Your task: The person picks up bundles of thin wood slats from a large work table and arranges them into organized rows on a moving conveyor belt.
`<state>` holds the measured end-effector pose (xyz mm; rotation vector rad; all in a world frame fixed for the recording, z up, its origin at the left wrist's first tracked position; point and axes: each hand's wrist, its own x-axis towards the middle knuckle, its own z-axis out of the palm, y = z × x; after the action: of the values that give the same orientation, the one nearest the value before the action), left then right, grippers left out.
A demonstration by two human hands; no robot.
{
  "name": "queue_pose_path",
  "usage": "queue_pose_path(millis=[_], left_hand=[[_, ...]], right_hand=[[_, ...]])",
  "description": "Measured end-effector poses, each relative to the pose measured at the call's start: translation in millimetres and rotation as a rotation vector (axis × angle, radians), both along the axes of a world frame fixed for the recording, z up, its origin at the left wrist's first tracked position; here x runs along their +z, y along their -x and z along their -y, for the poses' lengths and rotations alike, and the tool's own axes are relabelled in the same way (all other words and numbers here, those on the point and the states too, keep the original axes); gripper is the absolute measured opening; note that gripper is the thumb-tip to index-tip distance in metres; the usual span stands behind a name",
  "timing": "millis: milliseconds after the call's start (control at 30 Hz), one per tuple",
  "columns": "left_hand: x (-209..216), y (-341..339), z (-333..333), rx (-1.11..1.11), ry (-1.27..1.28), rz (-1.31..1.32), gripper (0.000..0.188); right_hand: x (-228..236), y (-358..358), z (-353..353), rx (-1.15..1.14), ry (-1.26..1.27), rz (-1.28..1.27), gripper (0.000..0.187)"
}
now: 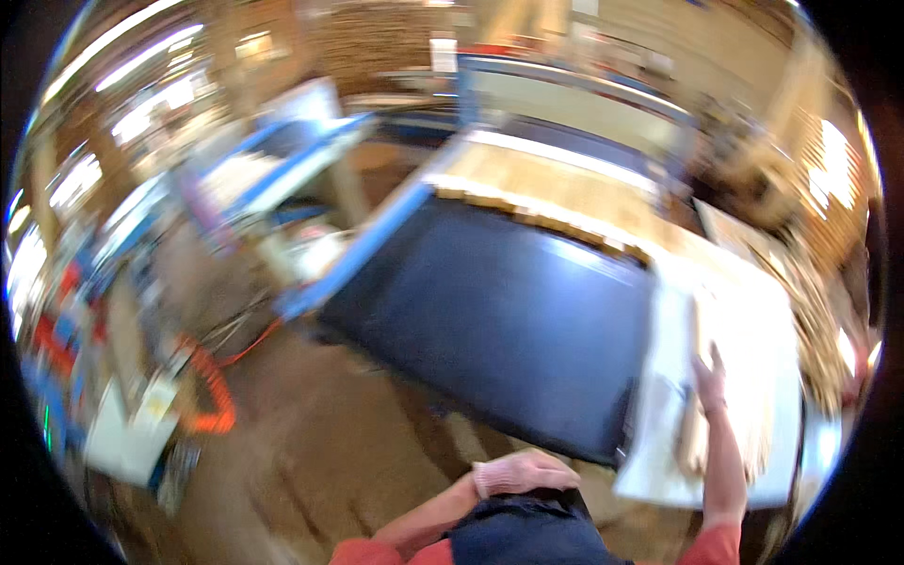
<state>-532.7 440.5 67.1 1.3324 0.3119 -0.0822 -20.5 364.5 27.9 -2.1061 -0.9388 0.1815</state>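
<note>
My left hand (527,471), in a pale knitted glove, rests low in front of my body against a dark apron (532,537). Its fingers are blurred together and partly turned under. Off to the right my right hand (712,379) reaches forward with fingers apart, touching the edge of a stack of light wooden strips (739,377). These strips lie lengthwise on a white side table (654,414). Left of it is a wide black conveyor belt (499,311), and a row of wooden boards (556,188) sits across its far end. Motion blurs the whole view.
A blue machine frame (574,75) spans the belt's far end. At left stand a blue-edged table (292,169) and a bright orange coiled hose (215,391) near the floor. Thin wood strips (810,320) are piled beyond the white table.
</note>
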Motion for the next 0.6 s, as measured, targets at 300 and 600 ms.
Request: queue_pose_path(millis=[300,600], left_hand=[[-38.0,-95.8,42.2,-0.097,0.275,0.011,0.043],[-29.9,-248.6,66.7,0.285,-0.260,0.076,0.064]], right_hand=[[51.1,-113.4,156.3,-0.460,0.316,0.246,0.082],[11.3,-222.4,257.7,-0.619,0.427,-0.003,0.083]])
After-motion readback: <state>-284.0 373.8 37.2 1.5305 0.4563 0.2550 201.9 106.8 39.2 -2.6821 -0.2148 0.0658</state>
